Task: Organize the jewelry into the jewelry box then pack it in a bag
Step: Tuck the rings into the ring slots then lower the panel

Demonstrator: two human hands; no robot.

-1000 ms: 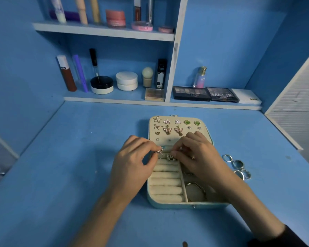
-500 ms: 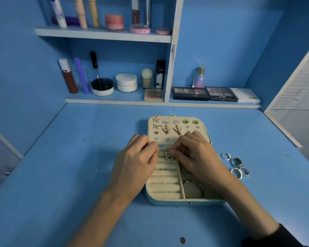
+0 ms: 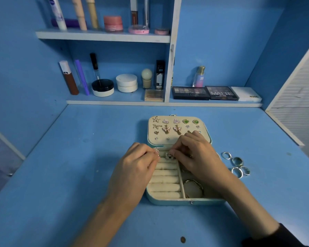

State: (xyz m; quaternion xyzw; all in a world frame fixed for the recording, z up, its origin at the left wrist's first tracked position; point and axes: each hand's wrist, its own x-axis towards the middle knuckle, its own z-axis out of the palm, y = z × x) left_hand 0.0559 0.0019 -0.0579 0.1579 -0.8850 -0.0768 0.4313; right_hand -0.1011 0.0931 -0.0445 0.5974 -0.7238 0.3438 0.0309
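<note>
The open jewelry box (image 3: 185, 200) lies in the middle of the blue bench (image 3: 75, 175). Its lid (image 3: 178, 140) lies flat behind it, studded with pairs of earrings, and its base faces the person. In the far slot of the cream ring rolls (image 3: 165, 179) sits an ornate ring (image 3: 168, 155). The right hand (image 3: 196, 157) has its fingers curled and pinching that ring's edge. The left hand (image 3: 136, 166), fingers also curled, pinches a small sparkly ring (image 3: 157, 150) at the left end of the same slot. Over the last second the hands have hardly shifted: the ornate ring stays seated, and the sparkly ring has edged left and down toward the roll. I judge the seating of this pair to be nearly finished, with no bag in sight yet. A bracelet (image 3: 193, 186) lies in the box's right compartment. Four loose rings (image 3: 236, 162) wait on the bench just right of the box, so the sorting is not done. On the lower shelf (image 3: 212, 104) a dark eyeshadow palette (image 3: 221, 93) reads "MATTE". The palette beside it (image 3: 190, 92) carries lettering too faint to read surely. A small perfume bottle (image 3: 200, 77) shows "SB". On the upper shelf a white tube (image 3: 56, 14) has a blue mark too small to read.
</note>
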